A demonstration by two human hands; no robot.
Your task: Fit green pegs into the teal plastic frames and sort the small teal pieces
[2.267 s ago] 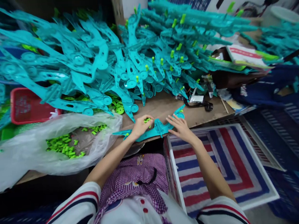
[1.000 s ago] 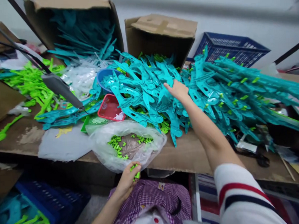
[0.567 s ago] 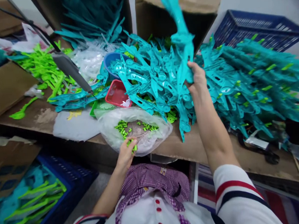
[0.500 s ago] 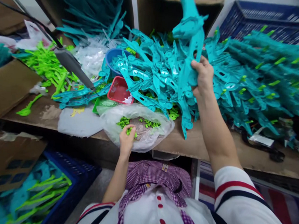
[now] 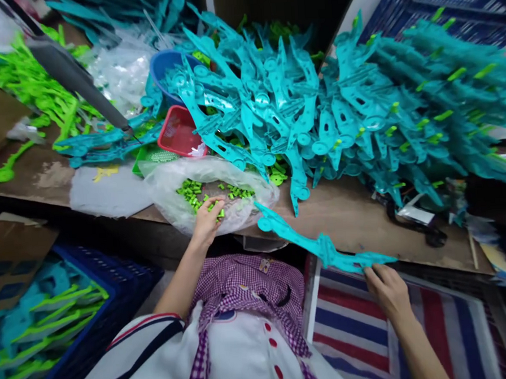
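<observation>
Brown worktop (image 5: 343, 218) bears, in the head view, a plastic bag (image 5: 162, 186) gaping presumably for easy reach; over it the left hand (image 5: 206, 225) pinches green pegs (image 5: 221, 214). Across the front edge, the right hand (image 5: 389, 290) pinches a turquoise part (image 5: 324, 251) by one end, seemingly leaving its length free.

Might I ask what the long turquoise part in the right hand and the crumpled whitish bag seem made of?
Turquoise part: probably moulded plastic, smooth, given uniform colour and formed ridges. Bag: likely thin plastic film, faintly shiny, being translucent and creased.
</observation>
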